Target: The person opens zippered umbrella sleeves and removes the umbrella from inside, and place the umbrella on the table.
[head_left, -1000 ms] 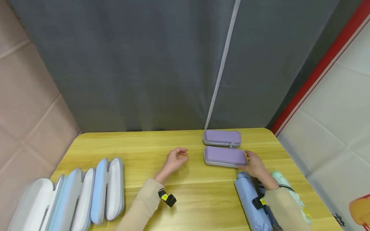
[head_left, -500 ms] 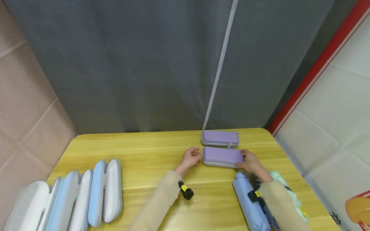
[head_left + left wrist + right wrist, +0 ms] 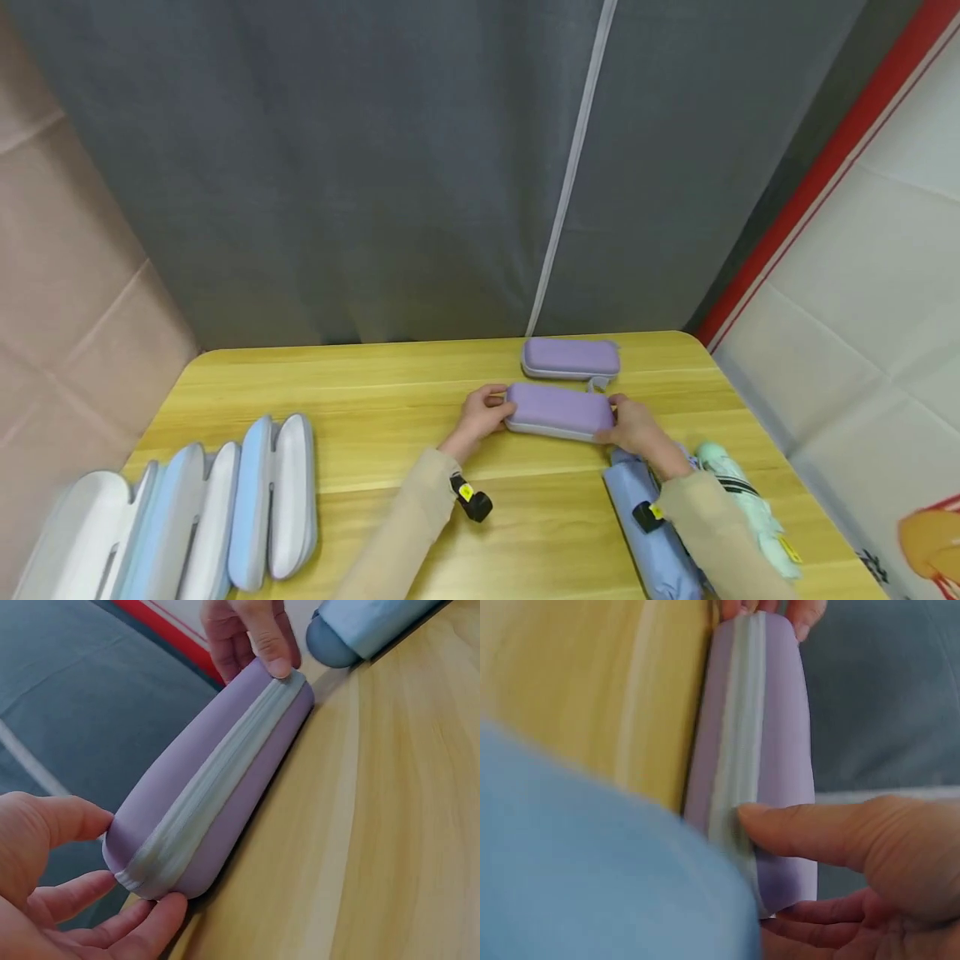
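A purple zippered case (image 3: 559, 410) with a pale grey zip band lies near the middle right of the table. My left hand (image 3: 482, 417) grips its left end; in the left wrist view the thumb and fingertips (image 3: 174, 901) meet the case's near end. At the other end, my right hand (image 3: 636, 430) holds the case, its thumb (image 3: 795, 826) across the zip band in the right wrist view. Directly behind lies a second purple case (image 3: 572, 358) with a small loop at its right front corner.
A folded blue umbrella (image 3: 651, 533) and a mint-green one (image 3: 750, 508) lie around my right forearm. Several white and light-blue oblong cases (image 3: 294, 496) stand in a row at the left. A grey curtain (image 3: 360, 183) hangs behind the wooden table (image 3: 360, 392).
My left hand has moved right and taken hold of the front purple case's left end. That case has shifted slightly left and toward me, with my right hand moving along with it.
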Demonstrator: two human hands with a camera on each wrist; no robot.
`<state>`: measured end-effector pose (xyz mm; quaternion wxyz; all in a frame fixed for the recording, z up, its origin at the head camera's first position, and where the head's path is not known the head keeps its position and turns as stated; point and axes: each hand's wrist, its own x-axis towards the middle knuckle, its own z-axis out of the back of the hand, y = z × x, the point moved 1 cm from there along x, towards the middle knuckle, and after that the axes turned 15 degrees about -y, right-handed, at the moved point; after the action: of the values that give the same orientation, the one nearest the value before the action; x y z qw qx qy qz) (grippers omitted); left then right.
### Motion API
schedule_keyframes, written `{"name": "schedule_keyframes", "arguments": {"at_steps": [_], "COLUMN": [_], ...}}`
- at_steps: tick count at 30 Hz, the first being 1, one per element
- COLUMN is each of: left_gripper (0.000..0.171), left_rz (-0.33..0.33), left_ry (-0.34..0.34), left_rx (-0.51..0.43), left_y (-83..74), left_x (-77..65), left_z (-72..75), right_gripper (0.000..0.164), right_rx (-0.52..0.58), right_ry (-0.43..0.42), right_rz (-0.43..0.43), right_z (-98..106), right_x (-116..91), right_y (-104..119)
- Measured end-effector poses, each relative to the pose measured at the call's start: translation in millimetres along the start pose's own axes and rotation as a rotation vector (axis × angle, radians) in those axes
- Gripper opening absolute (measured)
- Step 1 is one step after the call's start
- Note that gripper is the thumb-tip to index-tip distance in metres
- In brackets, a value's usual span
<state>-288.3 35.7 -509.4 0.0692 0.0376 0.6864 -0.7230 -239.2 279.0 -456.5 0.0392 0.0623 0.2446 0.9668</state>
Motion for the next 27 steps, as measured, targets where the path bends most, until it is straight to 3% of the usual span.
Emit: {"name": "schedule_keyframes", "arguments": {"at_steps": [6, 16, 27], "left_gripper": [0.044, 0.044, 0.040], "left_rz": [0.031, 0.050, 0.056], "left_ry": [-0.012, -0.087, -0.165], "left_rx": [0.020, 0.034, 0.091], "left_y": [-0.6, 3.9, 8.0], "left_x": [-3.6, -14.0, -48.6], "left_z": [25.8, 76.6, 120.1], "right_gripper": [0.064, 0.063, 0.059], "right_rx": [0.019, 0.064, 0.128], "right_ry": [0.006, 0.011, 0.056], "right_rz": [0.030, 0.112, 0.118], "right_z": [-8.5, -29.4, -53.5], "right_x": [-3.5, -12.7, -30.5], "right_y": [16.6, 56.2, 87.7]}}
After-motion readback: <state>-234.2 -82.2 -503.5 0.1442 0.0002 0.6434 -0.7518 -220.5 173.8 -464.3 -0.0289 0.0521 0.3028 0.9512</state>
